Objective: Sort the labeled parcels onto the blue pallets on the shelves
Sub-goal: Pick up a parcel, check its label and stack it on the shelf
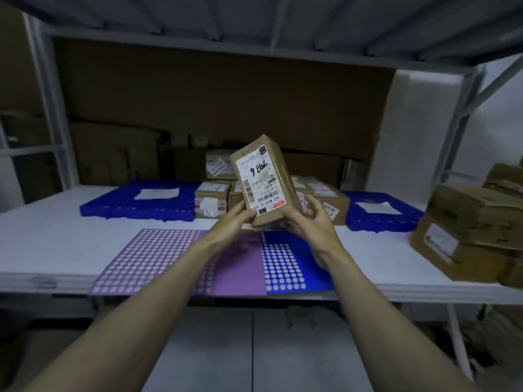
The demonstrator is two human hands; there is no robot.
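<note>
Both hands, left hand (230,219) and right hand (310,222), grip labeled parcel (264,179); beyond them several parcels (210,198) sorted, two blue pallets (135,205) bare.

A white flat shelf board (56,236) in a grey metal rack carries everything. At 6 o'clock lies a purple perforated mat (158,258), with a blue perforated mat (285,261) just beside it. At 10 o'clock sits a blue plastic grid pallet (135,205); at 2 o'clock another blue grid pallet (382,216). Brown cardboard parcels (210,199) cluster at 12 o'clock, and larger brown cartons (467,230) stack at 3 o'clock.
</note>
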